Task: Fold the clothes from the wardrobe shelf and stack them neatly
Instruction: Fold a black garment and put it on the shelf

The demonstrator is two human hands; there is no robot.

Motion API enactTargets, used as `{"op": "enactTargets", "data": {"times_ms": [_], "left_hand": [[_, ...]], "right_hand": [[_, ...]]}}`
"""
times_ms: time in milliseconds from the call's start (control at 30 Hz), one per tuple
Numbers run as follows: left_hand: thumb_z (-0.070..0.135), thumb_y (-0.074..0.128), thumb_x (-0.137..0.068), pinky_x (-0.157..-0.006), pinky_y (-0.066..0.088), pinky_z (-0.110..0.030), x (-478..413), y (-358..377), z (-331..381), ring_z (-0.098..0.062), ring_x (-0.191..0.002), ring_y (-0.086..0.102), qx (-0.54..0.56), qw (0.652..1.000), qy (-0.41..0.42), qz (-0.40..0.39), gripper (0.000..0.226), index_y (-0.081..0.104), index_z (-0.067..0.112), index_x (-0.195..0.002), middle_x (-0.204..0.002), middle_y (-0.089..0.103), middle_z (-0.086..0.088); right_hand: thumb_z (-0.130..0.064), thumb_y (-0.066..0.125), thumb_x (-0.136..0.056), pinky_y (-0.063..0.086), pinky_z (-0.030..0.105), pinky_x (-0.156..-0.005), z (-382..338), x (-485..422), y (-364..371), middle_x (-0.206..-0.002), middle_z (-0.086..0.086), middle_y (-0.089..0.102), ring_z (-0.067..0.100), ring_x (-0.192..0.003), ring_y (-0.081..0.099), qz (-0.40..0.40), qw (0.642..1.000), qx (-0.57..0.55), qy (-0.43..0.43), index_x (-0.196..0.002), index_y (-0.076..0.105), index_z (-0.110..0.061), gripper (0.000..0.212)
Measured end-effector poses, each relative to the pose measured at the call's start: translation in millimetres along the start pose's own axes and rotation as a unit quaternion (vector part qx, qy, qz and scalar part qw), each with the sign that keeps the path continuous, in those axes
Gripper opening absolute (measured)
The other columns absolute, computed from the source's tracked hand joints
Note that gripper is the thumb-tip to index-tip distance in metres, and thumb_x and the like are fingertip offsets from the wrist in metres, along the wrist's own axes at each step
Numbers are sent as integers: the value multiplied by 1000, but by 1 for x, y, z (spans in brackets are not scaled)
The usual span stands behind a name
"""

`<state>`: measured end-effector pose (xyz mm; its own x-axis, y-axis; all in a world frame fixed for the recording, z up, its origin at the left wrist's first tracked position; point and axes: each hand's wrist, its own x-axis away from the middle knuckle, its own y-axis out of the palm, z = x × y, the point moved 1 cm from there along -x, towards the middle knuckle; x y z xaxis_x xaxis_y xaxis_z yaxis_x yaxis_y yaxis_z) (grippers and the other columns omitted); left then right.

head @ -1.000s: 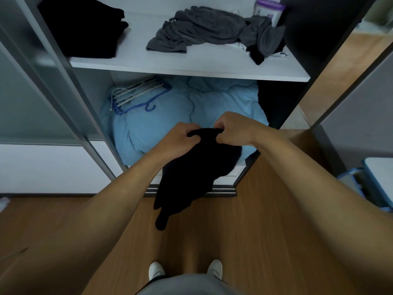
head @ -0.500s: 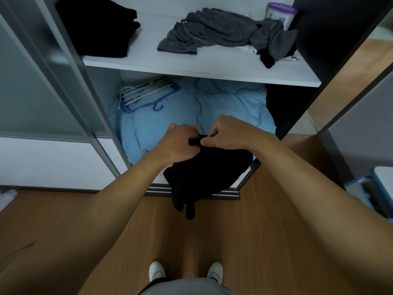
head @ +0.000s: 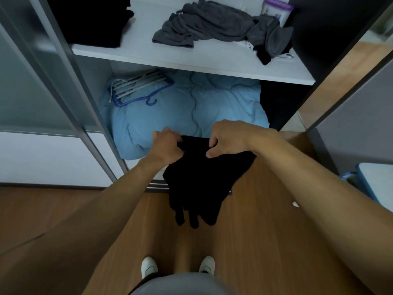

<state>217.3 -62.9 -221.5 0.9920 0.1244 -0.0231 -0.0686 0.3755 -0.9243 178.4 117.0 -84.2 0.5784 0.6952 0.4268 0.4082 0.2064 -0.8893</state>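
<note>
Both hands, left hand, right hand, pinching black garment top edge

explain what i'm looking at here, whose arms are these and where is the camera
No machine here: a person wears a camera on the head, so the single view looks forward and down. They stand at an open wardrobe. The left hand and right hand both grip the top edge of a black garment, which hangs in front of them. On the white shelf lie crumpled grey clothes, a dark pile at the left and a purple-lidded tub. Below are blue bedding and hangers.
</note>
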Motion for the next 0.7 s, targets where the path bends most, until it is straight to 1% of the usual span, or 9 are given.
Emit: {"op": "enactTargets", "data": {"times_ms": [33, 100, 133, 233, 333, 433, 500, 600, 700], "left_hand": [[18, 62, -78, -86, 25, -36, 0, -1, 0, -25, -103, 49, 4, 1000, 4, 21, 12, 55, 26, -73, -75, 43, 14], [24, 61, -76, -88, 26, -38, 0, 0, -5, -25, -102, 48, -6, 999, 9, 51, 3, 62, 25, -74, -83, 52, 11], [29, 62, -77, -89, 26, -39, 1, 1, -6, -25, -102, 48, -10, 998, 7, 62, 8, 67, 22, -76, -88, 57, 7], [40, 68, -78, -95, 26, -40, 3, 6, -11, -25, -104, 49, -6, 996, -3, 89, 20, 73, 20, -83, -93, 61, 2], [44, 68, -79, -96, 28, -37, 3, 5, -17, -25, -103, 52, -11, 998, -33, 43, 24, 71, 20, -79, -89, 56, 4], [37, 71, -77, -82, 35, -32, 6, 5, -14, -29, -90, 58, -5, 1000, -16, -16, 36, 46, 23, -54, -78, 48, 4], [29, 71, -75, -71, 38, -29, 8, 5, -10, -27, -80, 58, 30, 999, -14, -37, 36, 42, 22, -56, -76, 49, 2], [19, 65, -79, -57, 40, -25, 10, 5, -10, -19, -70, 59, 110, 991, -30, -66, 23, 47, 18, -66, -71, 53, 3], [11, 60, -84, -53, 38, -21, 14, 5, -14, -13, -63, 54, 124, 989, 9, -75, 26, 44, 22, -67, -67, 52, 5]], "right_hand": [[-45, 70, -87, 33, 23, -53, 2, 0, 2, -41, -17, 47, -1, -46, 50, -11, 1000, -5, 9, -51, 54, -27, 44], [-50, 71, -85, 38, 26, -60, 6, -1, 0, -59, -17, 50, 3, -57, 51, 2, 999, -16, 31, -62, 54, -25, 38], [-53, 72, -83, 39, 27, -61, 7, -2, -2, -68, -15, 50, 5, -64, 50, 16, 999, -13, 45, -69, 53, -27, 35], [-56, 69, -84, 37, 30, -64, 11, -4, -6, -76, -10, 50, 12, -75, 51, 81, 994, 17, 71, -93, 67, -23, 35], [-52, 64, -89, 35, 31, -68, 9, -7, -9, -91, -2, 62, 15, -82, 52, 164, 983, 45, 76, -104, 73, -24, 33], [-46, 59, -94, 40, 32, -72, 2, -9, -12, -103, -1, 69, 22, -96, 61, 227, 968, 78, 71, -111, 74, -31, 28], [-43, 55, -96, 42, 34, -76, -2, -9, -13, -110, 0, 70, 24, -102, 62, 258, 959, 90, 71, -112, 73, -32, 27], [-36, 53, -97, 45, 36, -77, -5, -6, -18, -107, 1, 70, 24, -100, 62, 297, 945, 93, 104, -105, 75, -28, 25], [-29, 55, -94, 48, 35, -75, -4, 0, -29, -102, 2, 71, 25, -94, 63, 357, 922, 40, 142, -100, 77, -25, 23]]}}
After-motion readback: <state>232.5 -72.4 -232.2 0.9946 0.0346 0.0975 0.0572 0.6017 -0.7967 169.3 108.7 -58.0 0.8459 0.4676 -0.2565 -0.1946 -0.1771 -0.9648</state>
